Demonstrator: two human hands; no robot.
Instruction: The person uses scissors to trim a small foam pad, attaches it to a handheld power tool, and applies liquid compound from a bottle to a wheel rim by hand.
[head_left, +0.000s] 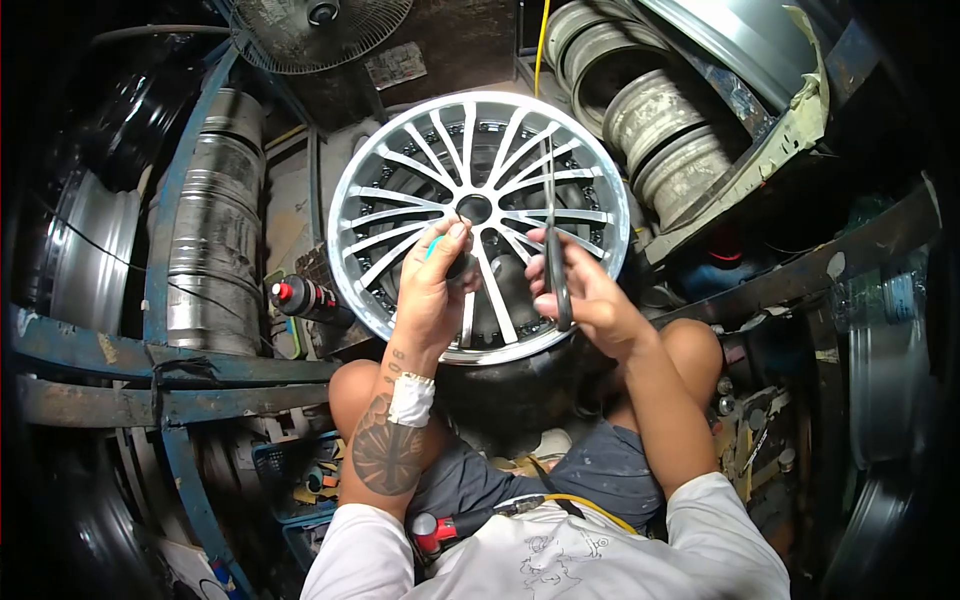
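A silver multi-spoke wheel rim (487, 348) lies face up in front of my knees. Above its lower left part, my left hand (436, 268) pinches a small teal and dark item (434, 246), mostly hidden by the fingers. My right hand (583, 290) is over the rim's lower right side, its fingers closed round the dark handles of long scissors (556, 270). The blades point up and away, slightly apart from my left hand. White tape is wrapped round my left wrist.
Stacked metal rims stand left (213, 230) and upper right (668, 135). A fan (322, 14) is at the top. A black bottle with a red cap (308, 298) lies left of the wheel. Blue metal frames (90, 350) border the left; a red tool (440, 530) rests at my lap.
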